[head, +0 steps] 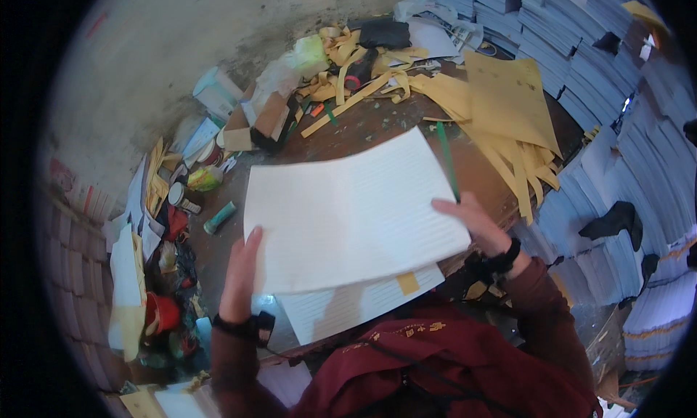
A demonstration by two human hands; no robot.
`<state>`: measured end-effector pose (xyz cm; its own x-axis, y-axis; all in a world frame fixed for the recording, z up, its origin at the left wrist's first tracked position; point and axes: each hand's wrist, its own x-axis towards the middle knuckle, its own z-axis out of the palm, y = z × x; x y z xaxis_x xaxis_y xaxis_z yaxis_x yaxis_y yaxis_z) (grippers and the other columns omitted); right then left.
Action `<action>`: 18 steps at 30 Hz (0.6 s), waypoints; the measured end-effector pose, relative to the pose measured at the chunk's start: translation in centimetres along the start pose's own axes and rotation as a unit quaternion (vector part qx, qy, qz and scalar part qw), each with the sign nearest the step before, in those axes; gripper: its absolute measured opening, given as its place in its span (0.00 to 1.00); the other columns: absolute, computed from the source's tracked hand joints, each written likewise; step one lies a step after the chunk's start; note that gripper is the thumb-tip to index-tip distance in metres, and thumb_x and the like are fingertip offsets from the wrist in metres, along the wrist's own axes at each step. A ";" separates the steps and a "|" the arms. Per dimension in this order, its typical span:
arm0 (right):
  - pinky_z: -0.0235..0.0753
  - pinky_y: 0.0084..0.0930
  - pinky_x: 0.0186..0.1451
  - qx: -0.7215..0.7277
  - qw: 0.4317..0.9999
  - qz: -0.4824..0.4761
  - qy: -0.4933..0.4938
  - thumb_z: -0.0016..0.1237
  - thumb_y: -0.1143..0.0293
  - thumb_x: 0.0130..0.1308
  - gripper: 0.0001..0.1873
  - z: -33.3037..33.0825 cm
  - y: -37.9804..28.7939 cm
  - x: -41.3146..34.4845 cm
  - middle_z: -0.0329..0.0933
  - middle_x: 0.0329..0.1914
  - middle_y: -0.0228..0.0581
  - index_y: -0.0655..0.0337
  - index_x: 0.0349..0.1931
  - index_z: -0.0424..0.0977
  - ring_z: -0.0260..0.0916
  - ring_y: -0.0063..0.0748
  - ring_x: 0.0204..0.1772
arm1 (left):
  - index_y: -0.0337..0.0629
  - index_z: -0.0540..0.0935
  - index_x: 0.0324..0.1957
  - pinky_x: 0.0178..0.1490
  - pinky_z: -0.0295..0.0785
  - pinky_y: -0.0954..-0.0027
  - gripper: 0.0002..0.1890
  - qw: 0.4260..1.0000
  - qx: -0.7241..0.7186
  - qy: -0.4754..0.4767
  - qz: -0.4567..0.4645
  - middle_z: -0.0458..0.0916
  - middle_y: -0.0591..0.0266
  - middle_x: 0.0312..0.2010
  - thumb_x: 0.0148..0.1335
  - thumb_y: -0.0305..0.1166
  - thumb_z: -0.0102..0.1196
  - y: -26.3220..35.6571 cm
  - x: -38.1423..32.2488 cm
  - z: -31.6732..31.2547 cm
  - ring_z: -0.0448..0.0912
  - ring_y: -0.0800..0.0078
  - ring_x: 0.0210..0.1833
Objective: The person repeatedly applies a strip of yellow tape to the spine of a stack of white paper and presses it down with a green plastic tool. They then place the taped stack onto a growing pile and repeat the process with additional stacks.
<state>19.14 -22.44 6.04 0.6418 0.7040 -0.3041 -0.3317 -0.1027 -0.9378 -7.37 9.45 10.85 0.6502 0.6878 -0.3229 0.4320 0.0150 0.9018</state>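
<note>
Both my hands hold a wide stack of lined white paper sheets (354,216) over a dark wooden table. My left hand (242,271) grips its left edge, with the thumb on top. At the right edge, my right hand (474,222) has its thumb over the top sheet, and its other fingers are hidden beneath. Partly under the stack, near the table's front edge, lies another lined sheet (354,303) with a yellow patch on it. A green cylindrical object (219,218) lies left of the stack.
Yellow paper (506,102) and cut strips (523,173) lie at the back right. Behind the stack are a cardboard box (267,118) and a dark tool with a red ring (359,69). A red container (161,313) and jars line the left. Tall paper stacks (610,80) rise at right.
</note>
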 end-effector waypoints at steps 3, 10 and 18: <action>0.76 0.22 0.47 0.038 0.996 -0.064 -0.046 0.54 0.60 0.62 0.27 -6.1 -2.5 5.8 0.77 0.46 0.44 0.73 0.53 0.69 0.77 0.27 0.44 | 0.25 0.78 0.45 0.40 0.71 0.73 0.27 0.999 -0.001 -0.017 0.040 0.81 0.57 0.37 0.66 0.48 0.48 3.1 7.6 5.5 0.77 0.76 0.37; 0.74 0.22 0.43 -0.020 0.998 -0.038 0.055 0.59 0.57 0.57 0.29 -14.6 -4.5 20.2 0.79 0.41 0.43 0.74 0.50 0.71 0.77 0.30 0.41 | 0.20 0.76 0.48 0.46 0.70 0.70 0.32 0.998 -0.001 -0.024 0.062 0.80 0.53 0.40 0.65 0.51 0.50 2.5 25.6 15.9 0.77 0.71 0.41; 0.77 0.28 0.39 -0.090 0.990 -0.029 0.103 0.58 0.51 0.56 0.32 -17.8 4.7 27.3 0.80 0.36 0.49 0.77 0.45 0.73 0.79 0.37 0.37 | 0.24 0.78 0.43 0.39 0.72 0.67 0.31 0.999 0.007 -0.022 -0.039 0.80 0.58 0.34 0.62 0.53 0.53 -5.2 31.2 17.1 0.77 0.73 0.34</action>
<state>47.39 -16.19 -9.66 0.7896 0.5558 -0.2601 -0.1737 -0.2041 -0.9634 21.32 18.39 -8.82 0.6407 0.6530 -0.4038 0.4909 0.0560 0.8694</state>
